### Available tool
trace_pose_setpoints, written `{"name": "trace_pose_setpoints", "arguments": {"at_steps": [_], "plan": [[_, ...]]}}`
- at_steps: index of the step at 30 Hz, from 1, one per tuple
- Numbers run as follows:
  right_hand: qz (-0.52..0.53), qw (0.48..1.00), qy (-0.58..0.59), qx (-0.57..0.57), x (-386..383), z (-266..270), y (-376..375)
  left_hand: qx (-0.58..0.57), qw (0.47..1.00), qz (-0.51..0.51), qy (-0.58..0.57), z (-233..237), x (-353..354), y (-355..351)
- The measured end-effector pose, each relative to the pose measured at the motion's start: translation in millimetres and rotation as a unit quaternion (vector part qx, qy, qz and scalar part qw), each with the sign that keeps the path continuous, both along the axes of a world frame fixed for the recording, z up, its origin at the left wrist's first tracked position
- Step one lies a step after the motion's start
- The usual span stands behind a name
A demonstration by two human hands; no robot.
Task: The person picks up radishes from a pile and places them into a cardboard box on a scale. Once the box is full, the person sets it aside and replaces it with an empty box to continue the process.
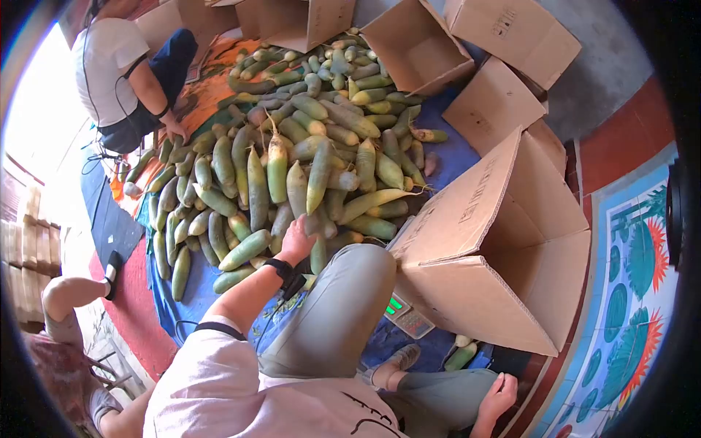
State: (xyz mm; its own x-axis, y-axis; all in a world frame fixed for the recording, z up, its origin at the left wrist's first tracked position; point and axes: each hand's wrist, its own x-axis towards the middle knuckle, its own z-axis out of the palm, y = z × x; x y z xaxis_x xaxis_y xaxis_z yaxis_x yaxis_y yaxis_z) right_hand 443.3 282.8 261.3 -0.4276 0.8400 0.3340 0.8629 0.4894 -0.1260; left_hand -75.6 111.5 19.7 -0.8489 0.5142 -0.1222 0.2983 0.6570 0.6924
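Note:
A big heap of long green-and-white radishes [292, 153] lies on a blue tarp [186, 306]. My left hand [296, 237], with a black band on the wrist, reaches into the near edge of the heap, and its fingers close around one green radish [318, 252]. My right hand [500, 394] rests low on my grey trouser leg [336, 314], fingers apart and holding nothing. I sit with my knee raised between the heap and an open cardboard box [496, 241].
The open box sits on a scale with a lit green display [406, 315]. More empty boxes [504, 36] ring the far side. A person in a white shirt [109, 66] sits at the heap's far left. Another person's leg [69, 292] is lower left.

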Motion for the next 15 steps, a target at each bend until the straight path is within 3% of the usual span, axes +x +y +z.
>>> {"name": "trace_pose_setpoints", "arguments": {"at_steps": [3,5,8,11,13,15], "plan": [[-0.007,0.999,0.027,0.026,-5,1,-2,0.041,0.994,0.049,-0.09,-12,-18,19],[0.001,1.0,0.014,0.015,-3,-1,0,0.105,0.966,0.121,-0.204,-57,-40,32],[0.005,1.0,0.009,0.014,-4,1,1,0.137,0.938,0.191,-0.256,-49,-45,43],[-0.013,1.0,0.024,0.011,-10,5,-1,0.17,0.901,0.227,-0.329,0,-36,49],[-0.025,0.999,0.023,0.011,-12,5,-1,0.175,0.878,0.246,-0.371,-9,-43,52],[-0.037,0.999,0.017,0.011,-9,7,-2,0.129,0.897,0.222,-0.36,-25,-51,54]]}}
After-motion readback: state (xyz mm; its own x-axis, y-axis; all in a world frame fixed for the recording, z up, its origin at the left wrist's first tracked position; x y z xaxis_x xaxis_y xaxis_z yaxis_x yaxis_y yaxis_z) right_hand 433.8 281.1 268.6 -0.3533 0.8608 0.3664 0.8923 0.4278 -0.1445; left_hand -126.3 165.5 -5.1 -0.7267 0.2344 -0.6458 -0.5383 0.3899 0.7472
